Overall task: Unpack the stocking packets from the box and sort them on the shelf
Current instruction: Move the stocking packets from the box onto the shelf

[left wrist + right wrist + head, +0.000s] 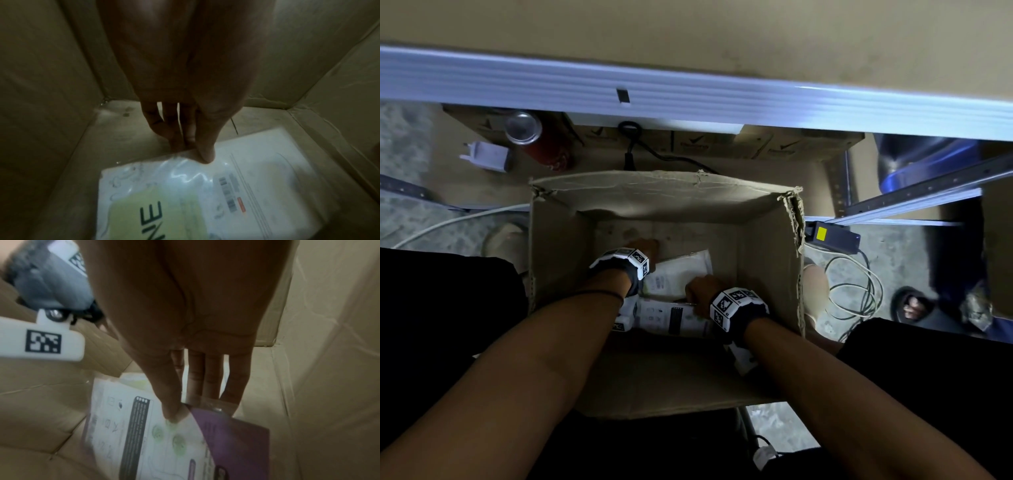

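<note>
An open cardboard box [654,181] stands on the floor below me, with both hands inside it. My left hand [645,245] reaches to the box floor. There its thumb [205,155] lies on the far edge of a white stocking packet [257,186] with a green label, and its fingers [174,139] sit behind that edge, pinching it. My right hand [700,287] is nearer to me. Its thumb [172,415] presses a white printed packet [144,434] against a purple packet [236,443], with the fingers [230,395] behind them.
A white shelf rail [688,92] crosses the top, above flat cartons on the lower shelf. A red can [541,140], a white plug adapter [486,156], a black power brick [828,234] and coiled cable [856,291] lie around the box. Another person's sandalled foot [911,305] is at the right.
</note>
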A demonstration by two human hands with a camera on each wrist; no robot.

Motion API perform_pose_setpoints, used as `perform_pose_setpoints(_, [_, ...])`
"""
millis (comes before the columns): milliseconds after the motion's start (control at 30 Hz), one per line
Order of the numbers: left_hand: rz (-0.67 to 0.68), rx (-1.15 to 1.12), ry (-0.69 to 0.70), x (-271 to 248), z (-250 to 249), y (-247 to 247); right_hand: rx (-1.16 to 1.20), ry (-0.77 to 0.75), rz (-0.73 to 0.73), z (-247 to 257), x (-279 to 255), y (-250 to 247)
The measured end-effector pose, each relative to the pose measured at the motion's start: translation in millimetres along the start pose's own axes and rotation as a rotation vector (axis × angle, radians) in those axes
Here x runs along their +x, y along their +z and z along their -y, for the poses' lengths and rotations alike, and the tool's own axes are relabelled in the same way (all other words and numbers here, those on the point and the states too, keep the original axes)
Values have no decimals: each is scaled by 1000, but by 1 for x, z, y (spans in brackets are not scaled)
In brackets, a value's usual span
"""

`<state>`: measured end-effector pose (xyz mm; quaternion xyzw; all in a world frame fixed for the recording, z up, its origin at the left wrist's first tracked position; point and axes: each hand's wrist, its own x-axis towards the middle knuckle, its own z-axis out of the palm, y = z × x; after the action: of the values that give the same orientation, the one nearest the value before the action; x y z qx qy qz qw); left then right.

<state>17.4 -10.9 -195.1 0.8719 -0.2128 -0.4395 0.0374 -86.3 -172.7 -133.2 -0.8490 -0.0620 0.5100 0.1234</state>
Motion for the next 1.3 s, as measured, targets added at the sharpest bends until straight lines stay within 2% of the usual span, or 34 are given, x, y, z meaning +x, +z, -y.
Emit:
perform_pose_setpoints(200, [-36, -32, -38, -16, 0, -27, 60, 28, -82, 3, -12, -21])
perform_pose_setpoints(333, [-40, -76, -15, -35, -4, -53, 57, 17, -155, 8, -23, -41])
perform_pose_setpoints(433, [-46, -20, 18, -55, -13, -73, 30, 23, -255, 11, -36, -51])
perform_pose_setpoints(533, [-124, 37, 4, -85, -24, -93, -33, 35, -323, 21, -55, -62])
perform_pose_setpoints(700, [-242, 102, 58, -135, -39, -128, -71, 73, -452, 35, -91, -87])
perform_pose_setpoints(967, [-424, 101, 80, -225, -63, -190, -157, 126, -597, 49, -169, -121])
perform_pose_setpoints(1300, [-597, 167, 140, -322, -89, -246, -248, 47, -799, 79, -265, -160])
